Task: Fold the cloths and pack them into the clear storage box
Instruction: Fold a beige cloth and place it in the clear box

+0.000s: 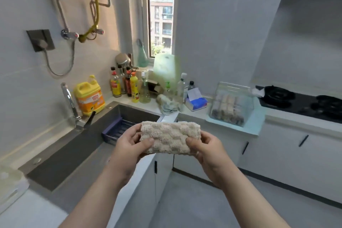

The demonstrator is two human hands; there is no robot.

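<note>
A folded beige fluffy cloth [170, 136] is held in the air in front of me, above the counter edge by the sink. My left hand [129, 144] grips its left end, thumb on the front. My right hand [205, 146] grips its right end the same way. The clear storage box [232, 104] stands on the counter to the right, beside the stove, with several folded cloths standing in rows inside it. Another crumpled cloth [167, 103] lies on the counter in the corner, near the bottles.
A dark sink [77, 146] with a faucet [71, 106] and a blue rack [115, 130] lies at left. Bottles [129, 85], a yellow jug [89, 96] and a tissue pack [197, 102] crowd the corner. A black stove [303, 104] sits far right.
</note>
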